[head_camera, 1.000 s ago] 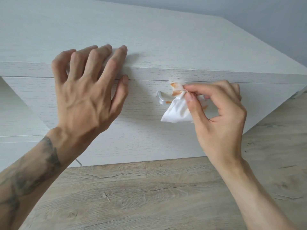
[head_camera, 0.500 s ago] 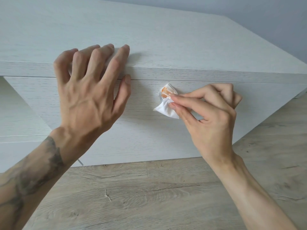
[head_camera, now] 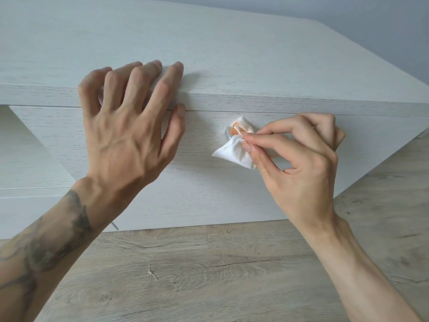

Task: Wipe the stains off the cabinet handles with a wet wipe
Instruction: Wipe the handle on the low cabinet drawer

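The right hand point(head_camera: 301, 163) pinches the wet wipe point(head_camera: 234, 152) between thumb and forefinger, bunched against the left end of the metal handle point(head_camera: 228, 134); the wipe's upper folds show orange staining. The left hand point(head_camera: 125, 135) holds nothing, its spread fingertips resting on the cabinet top point(head_camera: 232, 66) edge. The handle sits on the drawer front point(head_camera: 197, 182), mostly hidden by wipe and fingers. Recommendation: turn a clean white patch to the metal, wrap it round the bar and draw along its length, so soiled folds do not smear residue back
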Demonstrator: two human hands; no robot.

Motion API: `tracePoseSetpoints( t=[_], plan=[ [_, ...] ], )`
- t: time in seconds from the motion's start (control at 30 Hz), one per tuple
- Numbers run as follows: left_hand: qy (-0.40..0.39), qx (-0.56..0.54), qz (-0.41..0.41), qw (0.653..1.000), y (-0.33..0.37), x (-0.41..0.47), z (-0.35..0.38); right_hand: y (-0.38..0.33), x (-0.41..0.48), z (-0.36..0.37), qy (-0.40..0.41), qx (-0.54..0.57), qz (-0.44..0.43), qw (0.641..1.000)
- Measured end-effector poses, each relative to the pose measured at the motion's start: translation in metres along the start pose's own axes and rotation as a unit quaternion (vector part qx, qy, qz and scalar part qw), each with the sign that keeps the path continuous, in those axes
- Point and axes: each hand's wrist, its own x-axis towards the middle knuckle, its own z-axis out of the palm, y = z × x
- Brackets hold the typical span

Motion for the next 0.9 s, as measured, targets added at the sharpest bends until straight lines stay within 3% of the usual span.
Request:
tracePoseSetpoints(
  t=[0.43, 0.9],
  plan=[
    [-0.012, 0.015, -0.004, 1.0, 0.002, 0.0, -0.001, -0.028, 0.001, 0.019, 0.03, -0.003, 0.044, 0.999],
    [-0.008, 0.015, 0.001, 1.0, 0.001, 0.001, -0.001, -0.043, 0.012, 0.04, 0.085, -0.1, 0.075, 0.989]
  ],
)
